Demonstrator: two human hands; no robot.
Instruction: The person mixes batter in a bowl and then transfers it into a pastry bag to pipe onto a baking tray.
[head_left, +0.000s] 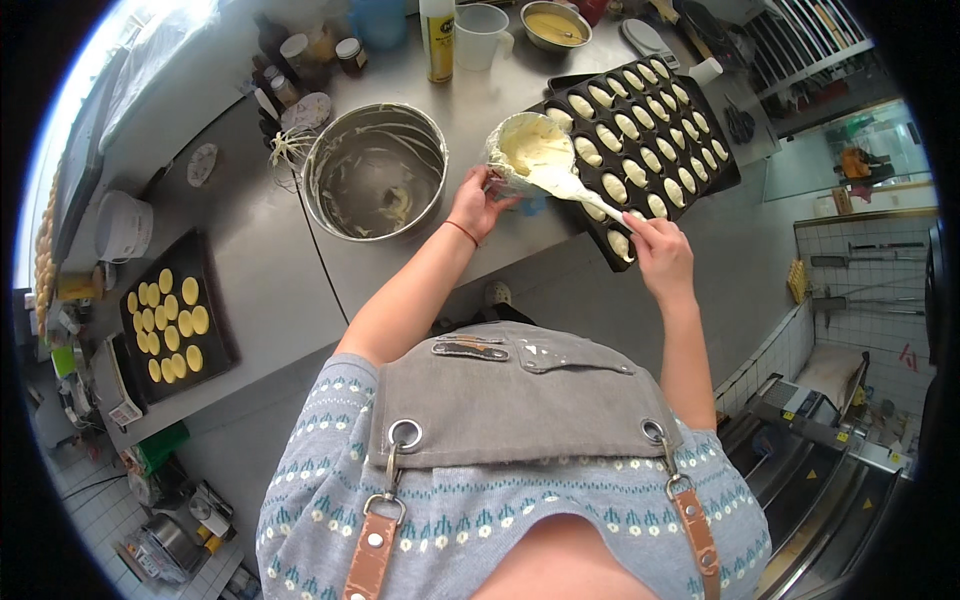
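My left hand (478, 207) is wrapped round the side of a clear container (505, 168) smeared with pale, thick batter. It is tilted toward me, its mouth facing up and right. A white spatula (597, 202) is gripped by its handle in my right hand (664, 260), its head resting in the batter at the container's mouth. Under and beyond the spatula lies a dark mould tray (600, 170) with oval cavities, many of them holding pale batter. To the left of my left hand stands a large metal bowl (345, 195) with batter streaks on its walls.
A whisk (288, 150) leans beside the large bowl. At the back are a spray can (438, 42), a clear jug (481, 38), a bowl of yellow liquid (553, 27) and a scale (649, 43). Far left, a dark tray (218, 345) bears yellow ovals.
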